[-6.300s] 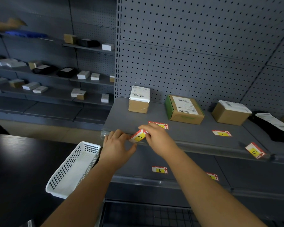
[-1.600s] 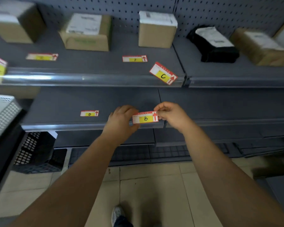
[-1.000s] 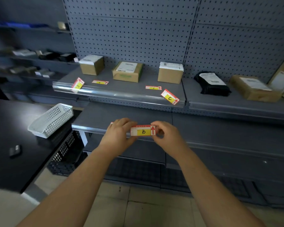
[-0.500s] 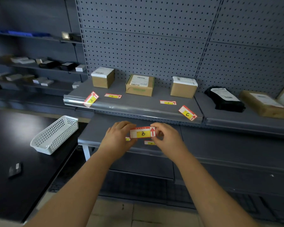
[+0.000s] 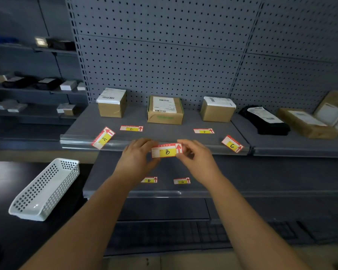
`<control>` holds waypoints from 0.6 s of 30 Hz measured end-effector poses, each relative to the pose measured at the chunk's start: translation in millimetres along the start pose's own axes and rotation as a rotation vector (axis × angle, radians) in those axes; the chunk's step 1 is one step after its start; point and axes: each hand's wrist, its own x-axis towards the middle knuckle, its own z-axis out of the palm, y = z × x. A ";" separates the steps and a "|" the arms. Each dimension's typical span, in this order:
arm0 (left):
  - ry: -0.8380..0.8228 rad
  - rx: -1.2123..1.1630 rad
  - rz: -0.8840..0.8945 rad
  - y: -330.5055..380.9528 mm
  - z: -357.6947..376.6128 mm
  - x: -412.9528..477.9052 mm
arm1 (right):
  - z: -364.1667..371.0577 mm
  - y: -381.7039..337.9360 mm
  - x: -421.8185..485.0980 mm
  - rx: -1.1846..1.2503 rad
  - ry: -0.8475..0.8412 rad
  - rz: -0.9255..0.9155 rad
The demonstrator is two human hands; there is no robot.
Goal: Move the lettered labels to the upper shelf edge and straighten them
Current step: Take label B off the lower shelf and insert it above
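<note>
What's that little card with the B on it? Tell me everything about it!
The B label is a small flat card, white with a red border, a yellow patch bearing a handwritten black B, and a red up-arrow at its right end. It looks like paper or thin plastic. Held nearly level in front of the upper shelf edge, it is pinched at its ends by the left hand and the right hand.

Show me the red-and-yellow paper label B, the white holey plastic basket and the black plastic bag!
Red-and-yellow paper label B (image 5: 166, 152), head view, its yellow patch.
White holey plastic basket (image 5: 47, 189), head view, its holed middle.
Black plastic bag (image 5: 273, 128), head view, its dark front end.
</note>
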 end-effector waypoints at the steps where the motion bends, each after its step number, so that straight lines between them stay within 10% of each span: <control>1: -0.003 -0.010 0.008 0.0 2.1 3.2 | 0.0 1.4 2.9 0.001 0.013 -0.002; 18: 0.049 0.074 -0.066 -1.8 66.7 22.8 | -26.6 57.2 81.5 0.258 -0.006 0.074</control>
